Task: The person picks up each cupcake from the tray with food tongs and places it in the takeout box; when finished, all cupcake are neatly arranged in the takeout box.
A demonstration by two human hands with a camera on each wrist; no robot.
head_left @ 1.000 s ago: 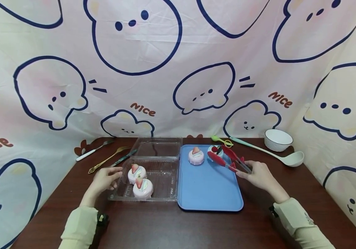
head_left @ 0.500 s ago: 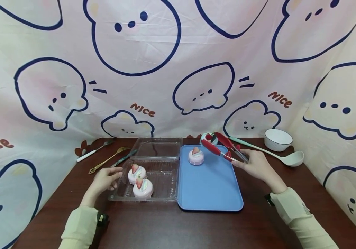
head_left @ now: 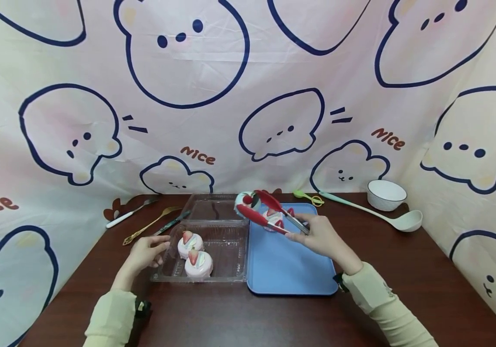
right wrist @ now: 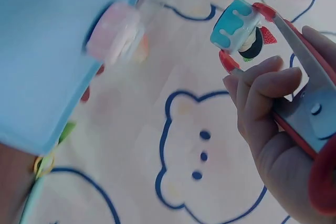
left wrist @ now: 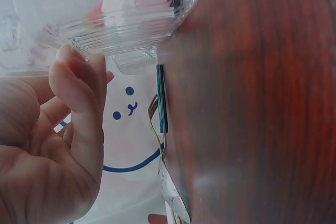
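My right hand (head_left: 323, 236) holds a pair of red-tipped tongs (head_left: 288, 218), with a small toy cake (head_left: 243, 208) gripped between the tips. Pale blue icing and a strawberry show on this cake, and it hangs in the air above the divide between the blue tray (head_left: 291, 265) and a clear plastic box (head_left: 230, 250). My left hand (head_left: 145, 253) stays at the box's left rim, fingers loosely bent and fingertips touching or nearly touching its wall. Two pink strawberry cakes (head_left: 198, 264) sit inside the box. Another pink cake (right wrist: 116, 31) stands on the tray, partly hidden by the tongs in the head view.
Left of the box lie a white-handled utensil (head_left: 130, 213), a gold fork (head_left: 150, 225) and a dark-handled utensil (head_left: 173, 222). The box's lid (head_left: 217, 206) is folded back. Behind the tray are a green utensil (head_left: 308, 196), a ladle (head_left: 406, 221) and a white bowl (head_left: 386, 195).
My right hand has lifted the blue cake off the tray with the tongs and carried it left toward the box. The left hand has kept its place.
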